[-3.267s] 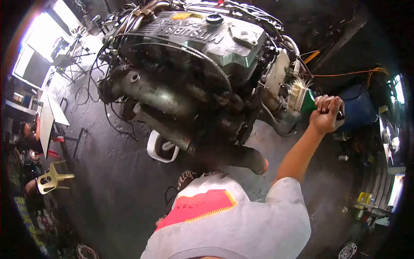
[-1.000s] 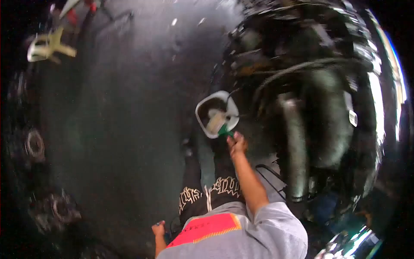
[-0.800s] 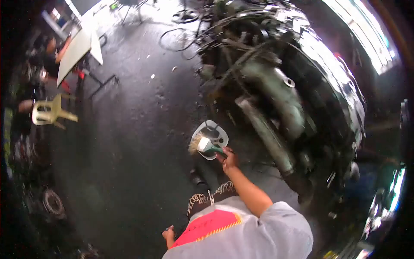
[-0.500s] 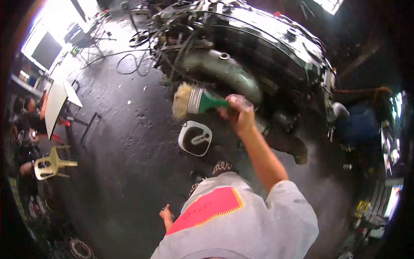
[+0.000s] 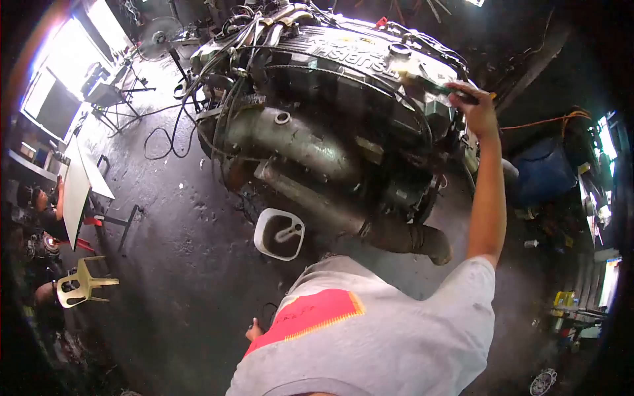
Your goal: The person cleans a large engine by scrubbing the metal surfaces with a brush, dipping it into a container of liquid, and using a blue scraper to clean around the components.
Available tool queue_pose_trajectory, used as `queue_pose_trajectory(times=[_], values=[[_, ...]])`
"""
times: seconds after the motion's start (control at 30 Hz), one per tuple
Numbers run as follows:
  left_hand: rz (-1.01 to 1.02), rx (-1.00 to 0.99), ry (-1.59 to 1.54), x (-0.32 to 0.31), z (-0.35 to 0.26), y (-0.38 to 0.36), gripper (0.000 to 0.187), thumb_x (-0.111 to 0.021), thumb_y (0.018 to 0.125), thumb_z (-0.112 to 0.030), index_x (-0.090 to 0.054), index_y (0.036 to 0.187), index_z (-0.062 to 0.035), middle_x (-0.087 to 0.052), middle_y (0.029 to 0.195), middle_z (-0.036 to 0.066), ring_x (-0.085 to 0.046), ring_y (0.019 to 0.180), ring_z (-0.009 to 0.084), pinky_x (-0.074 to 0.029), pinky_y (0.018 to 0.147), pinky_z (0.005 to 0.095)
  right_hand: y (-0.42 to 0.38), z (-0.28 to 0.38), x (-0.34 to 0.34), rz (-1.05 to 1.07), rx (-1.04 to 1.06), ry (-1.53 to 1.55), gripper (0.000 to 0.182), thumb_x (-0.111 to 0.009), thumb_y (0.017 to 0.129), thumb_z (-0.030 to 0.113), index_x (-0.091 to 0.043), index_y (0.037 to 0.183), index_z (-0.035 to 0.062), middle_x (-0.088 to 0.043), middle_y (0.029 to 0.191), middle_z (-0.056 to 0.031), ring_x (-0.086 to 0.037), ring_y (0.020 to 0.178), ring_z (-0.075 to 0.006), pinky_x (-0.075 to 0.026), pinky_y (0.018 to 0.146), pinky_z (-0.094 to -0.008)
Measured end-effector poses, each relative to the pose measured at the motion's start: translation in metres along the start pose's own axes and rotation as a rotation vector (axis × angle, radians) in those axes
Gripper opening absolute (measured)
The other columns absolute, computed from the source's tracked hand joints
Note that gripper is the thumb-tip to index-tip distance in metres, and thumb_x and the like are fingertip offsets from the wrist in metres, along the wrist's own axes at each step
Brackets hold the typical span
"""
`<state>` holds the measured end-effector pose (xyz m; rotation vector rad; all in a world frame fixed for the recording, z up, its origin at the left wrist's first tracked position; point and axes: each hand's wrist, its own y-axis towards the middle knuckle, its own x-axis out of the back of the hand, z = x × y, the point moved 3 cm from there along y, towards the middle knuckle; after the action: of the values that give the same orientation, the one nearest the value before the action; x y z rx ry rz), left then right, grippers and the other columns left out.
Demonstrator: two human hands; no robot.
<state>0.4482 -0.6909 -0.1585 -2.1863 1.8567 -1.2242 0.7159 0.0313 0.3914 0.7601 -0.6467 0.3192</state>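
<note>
At the upper right, my right hand (image 5: 477, 105) is wrapped round the green handle of a paintbrush (image 5: 429, 84). The brush's pale bristles are over the top of a large engine (image 5: 356, 56), near a round cap; whether they touch is blurred. Low on my left side, my left hand (image 5: 254, 329) shows only in part beside my shirt, and what its fingers do is too small to tell. A white cut-open container (image 5: 263, 239) with dark contents stands on the floor below the engine's big pipe (image 5: 304, 148).
A person sits by a white table (image 5: 77, 188) at the far left, near a cream plastic chair (image 5: 84, 282). Cables loop on the floor left of the engine. A fan (image 5: 158, 38) stands behind. A blue drum (image 5: 543, 171) is at the right.
My right hand has moved up and to the right with the brush, from in front of the pipe to the engine's top. The view has shifted, showing more of the engine.
</note>
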Motion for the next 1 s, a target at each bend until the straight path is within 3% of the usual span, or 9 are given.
queue_pose_trajectory(times=[0.03, 0.1, 0.17, 0.23, 0.37, 0.57, 0.63, 0.73, 1.0], values=[[-0.075, -0.071, 0.009, -0.006, 0.002, -0.005, 0.032, -0.072, 0.065, -0.025, -0.055, 0.060, 0.0020, -0.054, 0.056, 0.008, -0.047, 0.044, 0.0179, -0.039, 0.043, 0.0347, 0.002, 0.006, -0.009, 0.011, 0.027, -0.077, 0.025, -0.064, 0.069, 0.003, -0.061, 0.093, 0.0037, -0.061, 0.092, -0.0057, -0.056, 0.087, -0.0129, -0.043, 0.078, -0.0250], [0.053, 0.256, -0.018, -0.026, -0.005, -0.006, 0.037, -0.071, 0.066, -0.031, -0.057, 0.061, 0.0030, -0.057, 0.059, 0.010, -0.050, 0.051, 0.0199, -0.041, 0.050, 0.0367, 0.027, -0.004, -0.031, 0.078, 0.000, 0.056, 0.027, -0.065, 0.067, 0.004, -0.061, 0.094, 0.0046, -0.061, 0.094, -0.0066, -0.056, 0.087, -0.0129, -0.042, 0.079, -0.0251], [-0.094, -0.108, 0.394, -0.022, -0.068, -0.034, 0.042, -0.069, 0.066, -0.038, -0.058, 0.062, 0.0028, -0.056, 0.057, 0.010, -0.051, 0.049, 0.0188, -0.041, 0.048, 0.0346, 0.056, -0.001, -0.056, 0.124, 0.143, -0.002, 0.029, -0.068, 0.066, 0.014, -0.061, 0.094, 0.0067, -0.060, 0.097, -0.0092, -0.057, 0.090, -0.0177, -0.042, 0.081, -0.0285], [-0.132, -0.104, 0.526, -0.021, -0.147, -0.097, 0.046, -0.066, 0.067, -0.042, -0.059, 0.062, 0.0030, -0.054, 0.052, 0.009, -0.050, 0.046, 0.0158, -0.040, 0.046, 0.0323, 0.078, -0.005, -0.078, 0.201, 0.121, -0.016, 0.031, -0.068, 0.067, 0.018, -0.061, 0.095, 0.0077, -0.060, 0.097, -0.0099, -0.057, 0.090, -0.0183, -0.042, 0.080, -0.0292], [-0.044, -0.069, 0.154, -0.033, -0.175, -0.124, 0.041, -0.066, 0.069, -0.036, -0.061, 0.065, 0.0038, -0.054, 0.050, 0.008, -0.048, 0.045, 0.0131, -0.040, 0.046, 0.0299, 0.092, -0.020, -0.089, 0.027, 0.007, 0.768, 0.030, -0.068, 0.068, 0.015, -0.059, 0.093, 0.0013, -0.061, 0.090, -0.0085, -0.058, 0.083, -0.0152, -0.046, 0.073, -0.0268], [-0.173, -0.113, 0.322, -0.018, -0.091, -0.102, 0.036, -0.065, 0.071, -0.031, -0.061, 0.062, 0.0036, -0.053, 0.049, 0.007, -0.045, 0.043, 0.0131, -0.035, 0.041, 0.0310, 0.097, -0.042, -0.089, -0.060, -0.167, 0.799, 0.011, -0.060, 0.072, 0.006, -0.056, 0.080, -0.0009, -0.061, 0.083, -0.0084, -0.056, 0.079, -0.0133, -0.043, 0.073, -0.0233], [-0.060, 0.154, 0.078, -0.012, -0.016, -0.066, 0.039, -0.065, 0.071, -0.031, -0.059, 0.059, 0.0053, -0.053, 0.048, 0.008, -0.046, 0.044, 0.0143, -0.036, 0.043, 0.0338, 0.097, -0.045, -0.084, -0.090, -0.265, 0.761, 0.013, -0.061, 0.072, 0.006, -0.059, 0.083, -0.0017, -0.061, 0.083, -0.0073, -0.056, 0.075, -0.0116, -0.045, 0.069, -0.0225], [-0.181, -0.060, 0.386, 0.001, -0.027, -0.088, 0.043, -0.066, 0.070, -0.034, -0.057, 0.057, 0.0063, -0.051, 0.046, 0.009, -0.045, 0.043, 0.0168, -0.037, 0.044, 0.0362, 0.085, -0.044, -0.076, -0.093, -0.230, 0.581, 0.009, -0.060, 0.073, 0.004, -0.063, 0.081, 0.0005, -0.061, 0.079, -0.0052, -0.056, 0.073, -0.0092, -0.046, 0.068, -0.0217], [-0.124, -0.010, 0.657, -0.002, -0.127, -0.154, 0.048, -0.069, 0.065, -0.039, -0.059, 0.065, 0.0084, -0.059, 0.061, 0.018, -0.051, 0.051, 0.0247, -0.040, 0.053, 0.0398, 0.123, -0.048, -0.091, 0.001, 0.076, 0.438, 0.014, -0.065, 0.068, 0.011, -0.064, 0.078, 0.0015, -0.063, 0.073, -0.0068, -0.058, 0.068, -0.0105, -0.045, 0.065, -0.0240]])
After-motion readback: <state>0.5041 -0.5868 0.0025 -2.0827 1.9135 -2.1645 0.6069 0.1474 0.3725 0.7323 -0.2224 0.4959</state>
